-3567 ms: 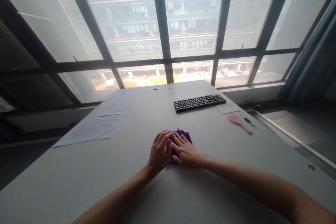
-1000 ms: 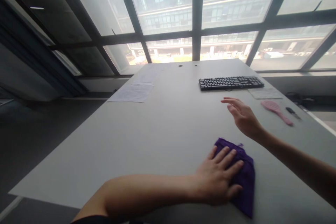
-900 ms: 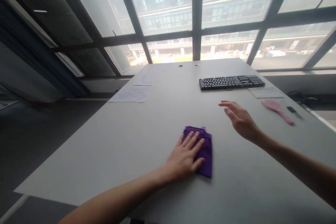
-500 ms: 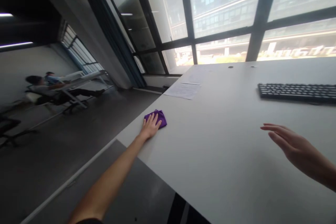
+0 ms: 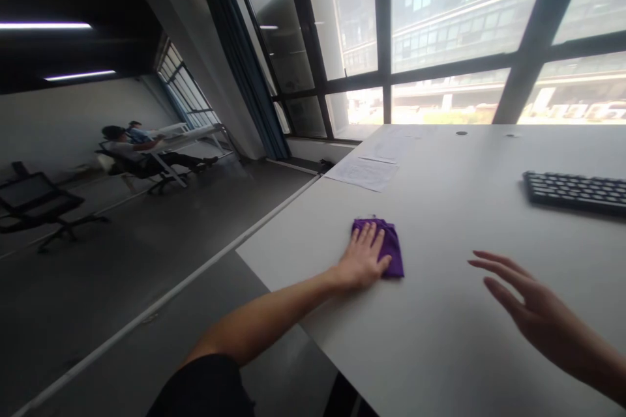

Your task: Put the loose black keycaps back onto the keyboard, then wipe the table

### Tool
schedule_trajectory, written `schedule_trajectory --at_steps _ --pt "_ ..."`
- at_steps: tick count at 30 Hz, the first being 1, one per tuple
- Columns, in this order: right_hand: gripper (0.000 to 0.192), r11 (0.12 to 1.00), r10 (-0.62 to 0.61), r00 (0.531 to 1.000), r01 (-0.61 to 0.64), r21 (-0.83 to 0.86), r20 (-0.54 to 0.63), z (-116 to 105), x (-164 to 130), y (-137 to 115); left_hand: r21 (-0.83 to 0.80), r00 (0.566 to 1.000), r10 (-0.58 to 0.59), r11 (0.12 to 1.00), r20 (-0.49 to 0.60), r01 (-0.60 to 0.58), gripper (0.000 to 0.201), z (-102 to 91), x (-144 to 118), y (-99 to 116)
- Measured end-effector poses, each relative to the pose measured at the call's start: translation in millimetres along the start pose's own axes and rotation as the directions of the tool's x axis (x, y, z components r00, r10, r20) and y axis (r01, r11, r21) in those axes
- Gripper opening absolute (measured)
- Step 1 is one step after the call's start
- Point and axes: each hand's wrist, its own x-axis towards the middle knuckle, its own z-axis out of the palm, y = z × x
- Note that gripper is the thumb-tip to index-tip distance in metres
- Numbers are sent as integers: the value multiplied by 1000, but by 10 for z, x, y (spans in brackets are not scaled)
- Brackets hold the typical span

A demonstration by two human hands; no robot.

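A small folded purple cloth (image 5: 392,249) lies on the white table (image 5: 460,195), near its left edge. My left hand (image 5: 362,262) rests flat on the cloth, fingers spread and pressing it down. My right hand (image 5: 535,313) hovers above the table at the lower right, fingers apart, holding nothing.
A black keyboard (image 5: 574,191) lies at the right edge of view. Printed paper sheets (image 5: 362,172) sit toward the far left corner. Beyond the table's left edge is open floor, with an office chair (image 5: 34,199) and seated people (image 5: 132,143) farther off. Large windows stand behind the table.
My left hand has slid the purple cloth across the table toward its left side, then a little back to the right. My right hand lifted off the cloth and stays raised.
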Motion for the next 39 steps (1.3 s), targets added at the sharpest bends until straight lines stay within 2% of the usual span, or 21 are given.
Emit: schedule_trajectory --at_steps 1,3,4,6,9,11,13,15,19,22,25,29,31,34,36,39 --pt "43 999 -33 999 34 -18 29 56 4 -137 -24 992 127 992 -14 -127 83 58 26 311" --pt "45 993 -106 987 112 -43 125 150 13 -386 -71 945 327 942 -14 -327 77 129 67 884" --pt "47 986 -142 974 155 -61 178 182 23 -472 -92 919 394 915 -8 -393 71 148 84 1131" --pt "51 982 -86 967 122 -142 239 195 47 -532 -131 873 487 866 5 -483 59 173 128 1526" --pt "53 975 51 976 -2 -221 212 77 32 -393 -176 789 614 776 -12 -606 58 192 248 1859" --pt "52 969 78 982 -33 -246 174 -37 -37 -257 -184 700 713 684 -34 -706 65 186 346 1925" --pt "53 965 62 986 -19 -262 156 -101 -127 -157 -167 643 763 626 -75 -762 67 168 413 1887" --pt "56 963 28 985 19 -269 169 -72 -193 -108 -142 649 754 634 -100 -760 72 151 420 1757" --pt "68 953 -28 977 90 -290 210 267 -141 -207 -115 759 651 753 -20 -648 82 118 239 1285" --pt "73 945 -30 978 96 -314 208 640 3 -508 -94 845 535 842 22 -531 82 46 -34 810" --pt "78 944 -46 970 120 -307 237 1006 118 -924 -57 908 416 909 54 -413 80 -65 -380 282" --pt "85 922 -226 914 312 -228 336 1452 312 -1394 17 983 174 984 55 -176 76 -168 -784 -425" --pt "86 896 -291 876 390 -211 385 1667 540 -1563 46 997 72 996 28 -74 74 -187 -889 -747" --pt "81 867 -314 846 440 -233 432 1994 1078 -1777 72 999 -35 997 -9 36 66 -218 -885 -1208" --pt "78 848 -314 825 466 -252 470 2218 1486 -1904 66 991 -131 989 -11 132 66 -257 -783 -1530" --pt "69 845 -255 834 438 -306 489 2536 2025 -2042 27 967 -253 967 -5 253 68 -330 -544 -2034"
